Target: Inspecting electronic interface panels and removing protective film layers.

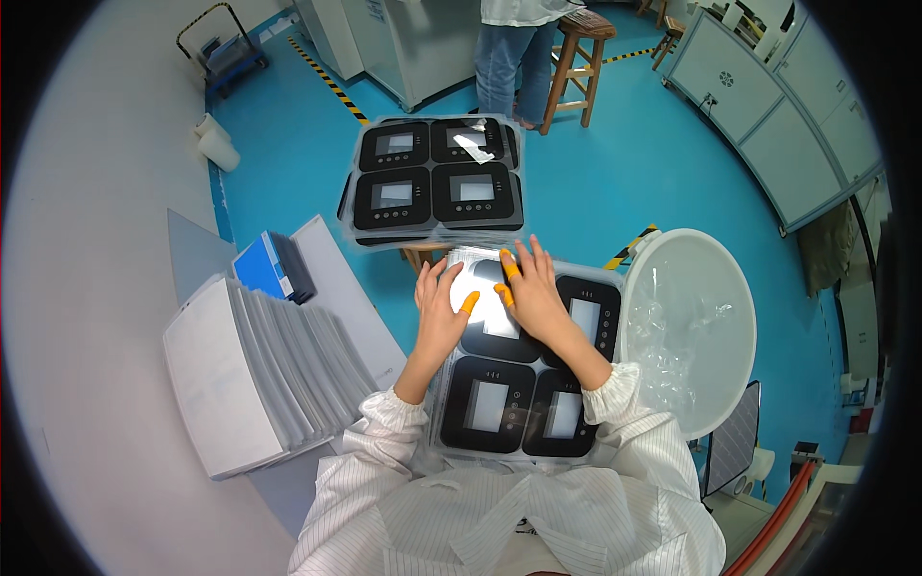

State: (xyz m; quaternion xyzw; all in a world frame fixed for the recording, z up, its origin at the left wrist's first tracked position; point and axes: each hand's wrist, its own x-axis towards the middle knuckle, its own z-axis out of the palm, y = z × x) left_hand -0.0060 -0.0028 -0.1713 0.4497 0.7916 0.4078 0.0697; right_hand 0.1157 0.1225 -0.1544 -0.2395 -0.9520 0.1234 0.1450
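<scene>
Before me lies a stack of sheets with black panels (487,403), each with a pale rectangular window and small round marks. My left hand (442,300) rests near the far left corner of this stack, fingers spread, an orange finger cot on its thumb. To its right is my right hand (536,298), with orange cots on thumb and index finger, its fingers apart over the far panels. Between the hands, glare whitens the glossy surface of the far left panel (492,312). Whether a thin film is under the fingertips I cannot make out.
Beyond, a second stack of similar panel sheets (392,199) sits on a wooden stool. At right stands a round white tub (735,336) holding crumpled clear film. Many upright sheets (288,355) and a blue box (261,269) are at left. A person (514,58) stands farther off.
</scene>
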